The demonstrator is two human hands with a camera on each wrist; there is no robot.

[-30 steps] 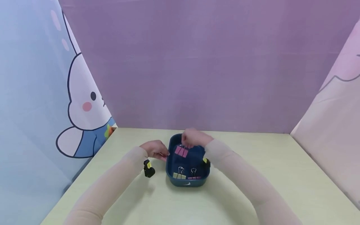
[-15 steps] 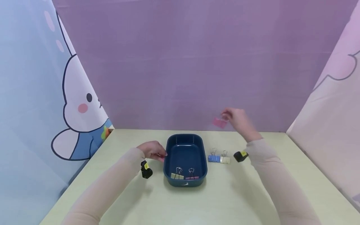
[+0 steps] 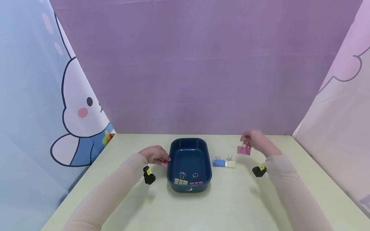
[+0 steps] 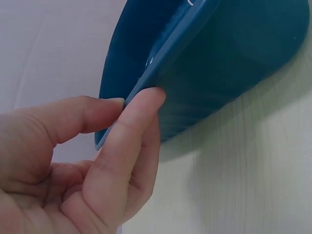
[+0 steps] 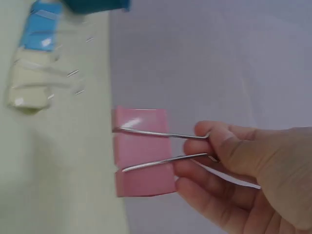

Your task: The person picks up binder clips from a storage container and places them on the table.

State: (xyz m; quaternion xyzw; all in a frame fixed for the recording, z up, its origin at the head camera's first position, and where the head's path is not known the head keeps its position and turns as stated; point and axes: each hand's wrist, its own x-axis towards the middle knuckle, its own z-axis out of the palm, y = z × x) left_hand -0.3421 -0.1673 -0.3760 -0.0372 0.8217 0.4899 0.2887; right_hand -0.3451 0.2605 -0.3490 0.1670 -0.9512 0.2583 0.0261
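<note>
A dark blue tray (image 3: 189,160) stands on the table. Its left rim is pinched between the thumb and fingers of my left hand (image 3: 156,155), as the left wrist view shows closely. My right hand (image 3: 256,141) holds a pink binder clip (image 3: 244,150) by its wire handles, above the table to the right of the tray. Between tray and hand, a blue binder clip (image 3: 218,163) and a pale yellow binder clip (image 3: 230,164) sit side by side on the table. Inside the tray's near end lie another yellow binder clip (image 3: 180,181) and another pink binder clip (image 3: 196,183).
The pale table (image 3: 225,205) ends at a purple cloth backdrop (image 3: 185,70). A blue printed cloth (image 3: 31,128) hangs at the left and a pink and white one (image 3: 347,122) at the right. Small black cameras are worn on both wrists.
My right hand has carried the pink binder clip up out of the tray, over to the right, and lower again beyond the yellow clip. My left hand stays on the tray's rim.
</note>
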